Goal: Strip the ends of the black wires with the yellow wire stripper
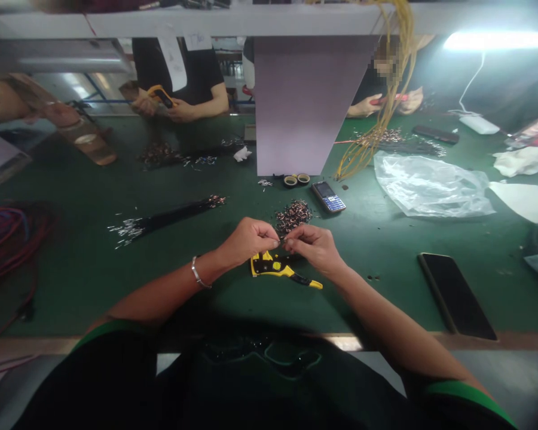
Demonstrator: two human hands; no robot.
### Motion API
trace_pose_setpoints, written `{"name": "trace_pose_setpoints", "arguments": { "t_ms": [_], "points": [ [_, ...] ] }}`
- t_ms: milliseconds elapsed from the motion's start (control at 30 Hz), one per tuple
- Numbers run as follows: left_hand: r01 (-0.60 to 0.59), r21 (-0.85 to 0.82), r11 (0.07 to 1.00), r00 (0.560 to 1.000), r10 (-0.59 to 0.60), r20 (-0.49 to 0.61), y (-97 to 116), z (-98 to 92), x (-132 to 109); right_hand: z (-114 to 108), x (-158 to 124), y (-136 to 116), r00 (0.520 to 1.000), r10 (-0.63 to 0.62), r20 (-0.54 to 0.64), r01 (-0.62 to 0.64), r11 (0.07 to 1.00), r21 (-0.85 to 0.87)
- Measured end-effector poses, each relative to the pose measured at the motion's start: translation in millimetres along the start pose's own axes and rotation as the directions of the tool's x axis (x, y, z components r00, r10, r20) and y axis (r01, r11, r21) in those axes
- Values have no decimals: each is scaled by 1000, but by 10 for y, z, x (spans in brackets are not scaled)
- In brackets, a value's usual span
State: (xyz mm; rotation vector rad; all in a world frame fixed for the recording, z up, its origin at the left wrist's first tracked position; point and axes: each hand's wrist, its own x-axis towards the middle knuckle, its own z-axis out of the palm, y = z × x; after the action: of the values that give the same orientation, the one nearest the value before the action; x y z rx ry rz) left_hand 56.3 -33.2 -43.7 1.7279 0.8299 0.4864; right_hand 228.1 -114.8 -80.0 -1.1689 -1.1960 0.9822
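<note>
The left hand (248, 240) and right hand (314, 249) pinch a small wire end (281, 241) between their fingertips, just above a yellow automatic wire stripper (273, 266), its markings unreadable. A heap of copper-tipped wire pieces (293, 216) lies just beyond. Open green bench mat (376, 304) extends rightward to a black smartphone (452, 295).

Left hand: your bare left hand (248, 240) sits near the centre, its back turned up and its fingers curled into a pinch.
Right hand: your bare right hand (312, 248) mirrors it just to the right, also pinching.
Fingertips: your slender left fingertips (274, 240) and right fingertips (287, 237) almost meet.
Arms: your long bare left forearm (161, 292) and right forearm (385, 322) angle inward from the near edge.
</note>
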Motion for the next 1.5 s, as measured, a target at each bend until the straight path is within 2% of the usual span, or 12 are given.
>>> {"name": "trace_pose_setpoints", "arguments": {
  "t_ms": [133,300,433,567,667,767,900,1000,1167,1233,1333,1500],
  "points": [
    [-23,-45,999,1000,22,-17,13,-47,15,-77,61,47,998,5,-58,-4,1000,5],
    [-15,-83,996,997,9,-74,56,-97,24,-98,53,86,995,-97,26,100,949,-299],
    [-8,-111,994,993,-5,-117,47,-138,41,-24,-32,-13,976,-63,209,173,806,-566],
    [-17,-144,989,990,-4,-143,28,-172,64,26,-159,-178,923,14,385,314,555,-771],
    [-21,-177,984,987,-8,-161,24,-186,78,22,-270,-217,902,37,430,376,423,-824],
    [-33,-188,982,984,0,-176,22,-195,84,-6,-346,-149,908,43,416,369,385,-846],
    [-39,-176,984,983,6,-185,19,-213,90,-69,-347,-4,917,34,396,339,454,-824],
    [-35,-189,981,977,-6,-214,18,-242,112,-146,-323,52,944,-8,329,271,587,-763],
    [-73,-245,967,964,5,-267,27,-313,159,-299,-301,20,964,209,162,-140,922,-361],
    [-75,-261,963,961,0,-277,27,-337,170,-324,-287,-12,936,322,143,-307,944,-121],
    [-68,-259,964,964,-4,-267,12,-355,183,-300,-265,-48,927,362,101,-374,913,164],
    [-29,-225,974,980,-17,-200,-26,-335,207,-241,-265,-48,935,350,56,-351,896,270]
  ]
}}
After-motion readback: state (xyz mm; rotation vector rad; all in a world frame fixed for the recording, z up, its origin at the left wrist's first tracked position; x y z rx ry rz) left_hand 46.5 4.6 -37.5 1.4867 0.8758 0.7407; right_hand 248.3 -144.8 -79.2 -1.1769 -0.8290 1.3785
